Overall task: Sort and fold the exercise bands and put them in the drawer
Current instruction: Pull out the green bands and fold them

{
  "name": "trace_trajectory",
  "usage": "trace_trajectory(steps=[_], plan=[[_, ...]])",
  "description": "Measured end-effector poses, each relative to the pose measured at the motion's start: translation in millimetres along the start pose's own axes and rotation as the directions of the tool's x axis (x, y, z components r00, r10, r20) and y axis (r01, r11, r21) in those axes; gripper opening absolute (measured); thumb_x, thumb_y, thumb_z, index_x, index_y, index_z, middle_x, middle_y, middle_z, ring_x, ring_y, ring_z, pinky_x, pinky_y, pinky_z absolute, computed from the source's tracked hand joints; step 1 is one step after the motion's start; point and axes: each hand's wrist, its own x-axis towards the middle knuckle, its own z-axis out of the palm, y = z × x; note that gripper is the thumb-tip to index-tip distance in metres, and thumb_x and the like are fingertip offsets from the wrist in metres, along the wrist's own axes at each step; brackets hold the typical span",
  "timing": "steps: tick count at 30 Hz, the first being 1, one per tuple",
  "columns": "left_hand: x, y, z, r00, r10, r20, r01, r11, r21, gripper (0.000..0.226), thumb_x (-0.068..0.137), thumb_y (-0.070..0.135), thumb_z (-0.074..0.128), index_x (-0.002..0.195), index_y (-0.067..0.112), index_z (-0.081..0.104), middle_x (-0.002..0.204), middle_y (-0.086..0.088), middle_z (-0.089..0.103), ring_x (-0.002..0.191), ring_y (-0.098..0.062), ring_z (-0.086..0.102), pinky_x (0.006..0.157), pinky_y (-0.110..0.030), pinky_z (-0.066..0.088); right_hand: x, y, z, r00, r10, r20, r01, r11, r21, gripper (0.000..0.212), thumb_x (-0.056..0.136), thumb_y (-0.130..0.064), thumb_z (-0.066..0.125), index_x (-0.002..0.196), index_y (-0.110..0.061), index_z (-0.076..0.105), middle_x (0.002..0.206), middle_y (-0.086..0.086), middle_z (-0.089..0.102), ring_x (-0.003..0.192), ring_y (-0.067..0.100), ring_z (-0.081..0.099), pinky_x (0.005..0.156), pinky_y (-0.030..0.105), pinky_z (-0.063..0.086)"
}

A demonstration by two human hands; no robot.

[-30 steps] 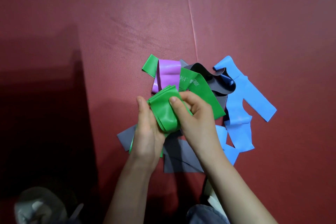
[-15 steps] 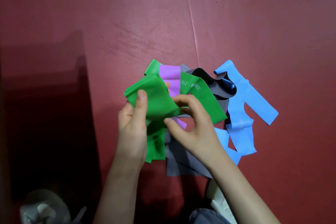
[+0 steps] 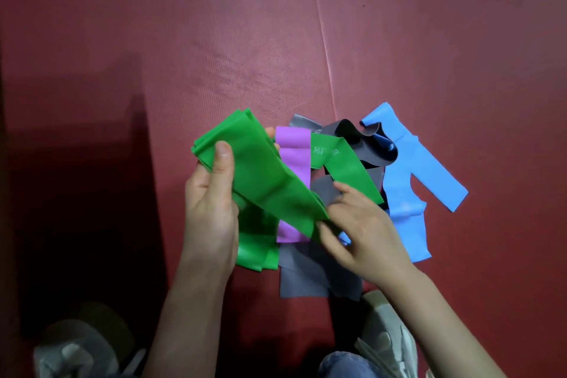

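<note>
your left hand (image 3: 211, 202) grips the upper end of the folded green band (image 3: 264, 175), thumb pressed flat on top and fingers curled underneath. your right hand (image 3: 359, 233) pinches the lower end, so the hands sit apart with the band held slanting between them, lifted just above the pile. beneath it on the red mat (image 3: 214, 40) lie a purple band (image 3: 293, 147), a second green band with pale print (image 3: 346, 172), grey bands (image 3: 306, 273) and a blue band (image 3: 408, 163) out to the right, all overlapping in a loose heap. a seam in the mat runs down to the pile. your shoes (image 3: 386, 334) show at the bottom edge.
</note>
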Motion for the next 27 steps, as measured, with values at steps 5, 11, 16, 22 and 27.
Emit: trace_trajectory(steps=[5, 11, 16, 22, 27], plan=[[-1.3, -1.7, -1.4, 1.0, -0.006, 0.011, 0.006, 1.0, -0.003, 0.038, 0.081, 0.032, 0.037, 0.075, 0.03, 0.074, 0.079, 0.009, 0.075, 0.077, -0.007, 0.069, 0.079, -0.028, 0.055, -21.6, -23.6, -5.8, 0.995, -0.096, 0.007, 0.095, 0.993, 0.071, 0.02, 0.08, -0.014, 0.052, 0.063, -0.011, 0.044, 0.055, 0.005, 0.05, 0.064, 0.017, 0.046, 0.095, 0.031, 0.046], [-1.0, 0.7, -0.4, 0.996, -0.035, 0.082, 0.029, 0.997, 0.073, 0.036, 0.081, 0.034, 0.039, 0.074, 0.027, 0.074, 0.075, 0.005, 0.074, 0.071, -0.009, 0.068, 0.071, -0.025, 0.055, -36.3, -52.8, 20.6, 0.848, 0.293, 0.442, -0.505, 0.699, 0.506, 0.014, 0.084, -0.026, 0.057, 0.071, -0.023, 0.05, 0.051, -0.014, 0.044, 0.047, -0.004, 0.042, 0.051, 0.009, 0.028], [-2.1, -0.8, -1.8, 0.985, -0.064, 0.161, 0.024, 0.972, 0.235, 0.025, 0.079, 0.033, 0.05, 0.077, 0.021, 0.071, 0.074, 0.007, 0.073, 0.073, -0.011, 0.066, 0.07, -0.027, 0.055, -14.8, -51.1, 53.7, 0.755, 0.421, 0.503, -0.655, 0.522, 0.546, 0.018, 0.083, -0.019, 0.057, 0.099, -0.025, 0.052, 0.063, -0.007, 0.054, 0.056, -0.002, 0.053, 0.064, 0.017, 0.042], [-2.8, -9.6, -4.4, 0.985, -0.096, 0.141, 0.064, 0.974, 0.216, 0.03, 0.078, 0.028, 0.044, 0.074, 0.023, 0.074, 0.074, 0.009, 0.074, 0.075, -0.006, 0.068, 0.077, -0.025, 0.055, 17.6, -35.9, 25.3, 0.841, 0.522, 0.143, -0.54, 0.787, 0.298, 0.026, 0.077, -0.017, 0.039, 0.099, -0.018, 0.054, 0.063, -0.002, 0.055, 0.061, 0.025, 0.053, 0.06, 0.038, 0.042], [-4.4, -12.8, -6.7, 0.981, -0.172, 0.087, 0.17, 0.985, 0.023, 0.03, 0.078, 0.025, 0.046, 0.07, 0.024, 0.075, 0.068, 0.003, 0.074, 0.063, -0.009, 0.07, 0.063, -0.021, 0.056, 77.9, -22.3, 8.9, 0.854, 0.514, -0.08, -0.412, 0.761, 0.501, 0.032, 0.072, -0.002, 0.037, 0.09, -0.005, 0.064, 0.08, -0.001, 0.063, 0.075, 0.007, 0.055, 0.076, 0.024, 0.043]])
